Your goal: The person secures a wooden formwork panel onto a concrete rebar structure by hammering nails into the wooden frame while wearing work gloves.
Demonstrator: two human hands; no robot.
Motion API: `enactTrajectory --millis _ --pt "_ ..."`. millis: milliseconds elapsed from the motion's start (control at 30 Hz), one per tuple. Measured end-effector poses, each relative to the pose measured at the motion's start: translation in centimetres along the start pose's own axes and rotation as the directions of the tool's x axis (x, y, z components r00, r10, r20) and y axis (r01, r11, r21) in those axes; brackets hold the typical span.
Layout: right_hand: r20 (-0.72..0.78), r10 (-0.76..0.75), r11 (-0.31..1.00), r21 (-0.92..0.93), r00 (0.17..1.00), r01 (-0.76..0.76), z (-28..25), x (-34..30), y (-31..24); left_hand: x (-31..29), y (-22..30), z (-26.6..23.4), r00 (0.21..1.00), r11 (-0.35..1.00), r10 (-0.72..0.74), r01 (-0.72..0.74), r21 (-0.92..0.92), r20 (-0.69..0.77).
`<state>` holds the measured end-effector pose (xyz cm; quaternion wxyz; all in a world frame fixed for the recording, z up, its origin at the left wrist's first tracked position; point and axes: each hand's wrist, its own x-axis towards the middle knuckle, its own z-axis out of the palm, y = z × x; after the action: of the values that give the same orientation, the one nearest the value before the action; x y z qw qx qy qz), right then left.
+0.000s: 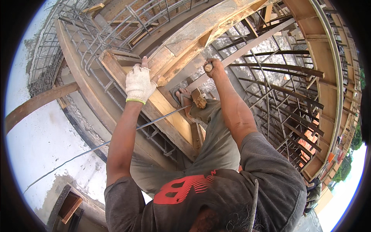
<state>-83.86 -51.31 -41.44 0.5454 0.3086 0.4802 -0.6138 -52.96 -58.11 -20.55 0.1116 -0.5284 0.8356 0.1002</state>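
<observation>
My left hand, in a white knitted glove with bare fingertips, grips the near end of a long wooden formwork beam. One finger points forward along its side and the thumb lies by its end. To the right, my bare right hand is closed round a round wooden handle; its butt end faces up, and whatever is at the other end is hidden. Below my left hand runs a plywood formwork panel framed with timber. A short wooden block sits between my hands, by my sandalled foot.
Steel rebar cages run along the upper left. A thin steel rod crosses under my left forearm. Right of me, dark timbers and bars span a deep drop beside a curved formwork wall. A wooden pole juts in from the left.
</observation>
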Motion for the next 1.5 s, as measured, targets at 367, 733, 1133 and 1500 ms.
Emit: enactTrajectory --millis 367,733,1133,1500 --pt "-0.312 -0.152 0.986 0.011 0.938 0.164 -4.7 2.0 -2.6 -0.4 -0.5 0.2 0.998 0.998 -0.019 0.015 -0.060 -0.061" --pt "0.234 0.316 0.932 -0.259 0.919 -0.255 4.4 -2.3 5.9 -0.8 -1.2 2.7 0.964 0.992 -0.037 0.004 -0.126 -0.264" --pt "0.065 0.153 0.988 -0.043 0.986 -0.150 3.5 -3.4 8.1 -0.3 -0.6 2.3 0.945 0.993 -0.028 -0.012 -0.120 -0.326" --pt "-0.130 0.287 0.945 -0.126 0.949 -0.303 -1.6 9.5 13.9 -0.5 -0.8 1.2 0.966 0.985 -0.025 -0.021 -0.171 -0.258"
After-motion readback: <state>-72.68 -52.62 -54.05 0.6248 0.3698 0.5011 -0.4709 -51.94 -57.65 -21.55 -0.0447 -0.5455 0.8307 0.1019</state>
